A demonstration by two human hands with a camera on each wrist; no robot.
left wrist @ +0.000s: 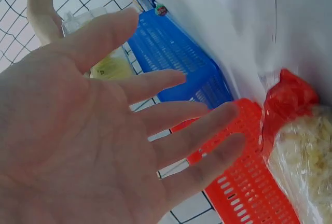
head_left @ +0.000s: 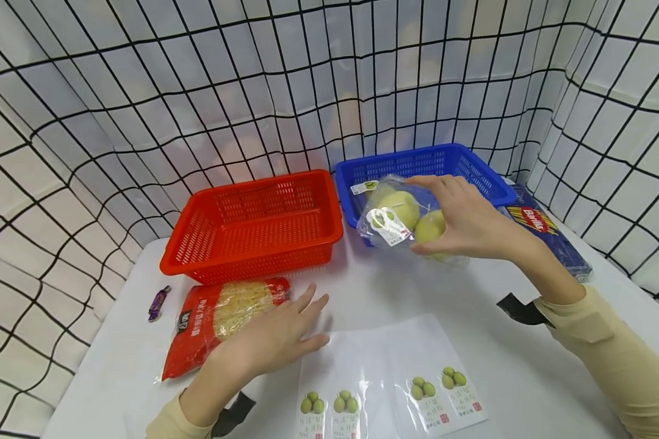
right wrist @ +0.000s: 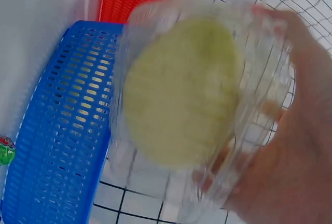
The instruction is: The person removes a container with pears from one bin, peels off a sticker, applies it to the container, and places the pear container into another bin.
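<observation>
My right hand point(head_left: 464, 219) grips a clear plastic pack of yellow-green fruit point(head_left: 401, 210) by its right side, thumb below and fingers over the top. A white label with a fruit picture is on the pack, which overlaps the front of the blue basket point(head_left: 417, 160) in the head view. One large fruit point(right wrist: 181, 92) fills the middle of the right wrist view, behind the plastic. My left hand point(head_left: 280, 335) is spread with nothing in it, between a red bag of pale yellow food point(head_left: 200, 332) and the label sheets point(head_left: 384, 360). Its palm point(left wrist: 93, 136) faces the left wrist camera.
A red basket point(head_left: 271, 238) stands left of the blue one. A blue Barilla box point(head_left: 549, 235) lies at the right. A small purple wrapped sweet point(head_left: 158, 303) lies at the left. Black netting point(head_left: 285, 73) surrounds the white table point(head_left: 110, 366) at the back and sides.
</observation>
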